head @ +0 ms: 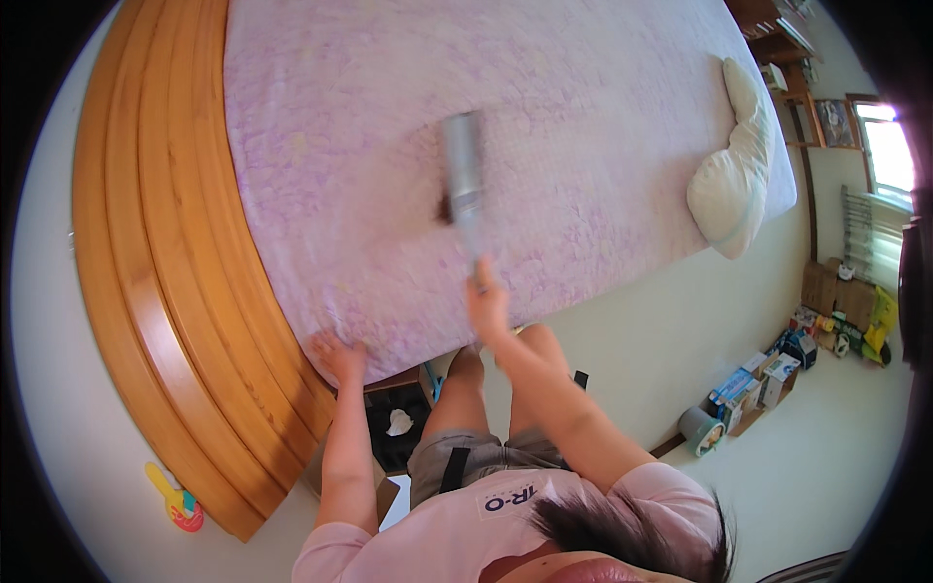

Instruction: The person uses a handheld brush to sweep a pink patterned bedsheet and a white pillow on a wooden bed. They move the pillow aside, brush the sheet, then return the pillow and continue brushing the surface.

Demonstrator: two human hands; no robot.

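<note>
My right hand [488, 302] grips the handle of a long grey bed brush [464, 157]. The brush is blurred over the middle of a pink and lilac patterned bed sheet [350, 182]. Dark bristles show along its left side; whether they touch the cloth is hard to tell. My left hand [341, 357] rests on the sheet at the near left corner of the bed, close to the wooden headboard [157, 218]. Its fingers look spread on the cloth, holding nothing that I can see.
A pale pillow [732, 182] lies at the bed's right edge. Beneath the near corner stands a dark open drawer or box [397, 444] with white crumpled tissue inside. Along the right wall are a grey bin [700, 430], several boxes [736, 393] and cardboard [838, 291].
</note>
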